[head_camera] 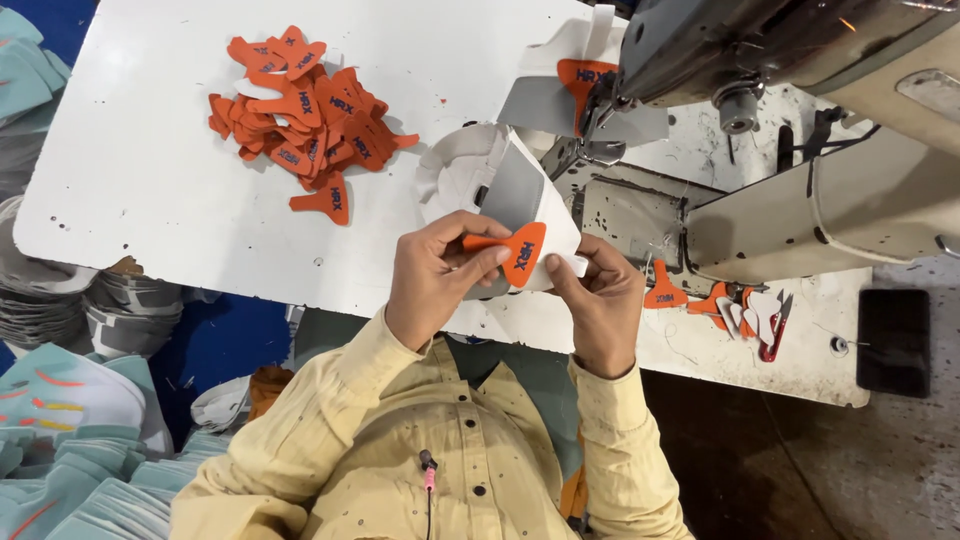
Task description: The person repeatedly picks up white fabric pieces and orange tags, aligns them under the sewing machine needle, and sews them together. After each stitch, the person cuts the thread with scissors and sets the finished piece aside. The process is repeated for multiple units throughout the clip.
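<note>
My left hand (437, 275) pinches an orange tab-shaped patch (520, 253) with dark lettering against a white and grey fabric piece (500, 185). My right hand (603, 300) grips the lower right edge of that same fabric piece, fingertips touching the patch's rim. Both hands are raised just in front of my chest, over the near edge of the white table (150, 170). A second white and grey piece with an orange patch (580, 80) lies under the sewing machine head (720, 45).
A heap of several orange patches (305, 120) lies on the table to the left. More orange and white cut-outs (735, 305) and red snips (775, 335) sit by the machine base at the right. Teal fabric stacks (60, 420) pile up at the left.
</note>
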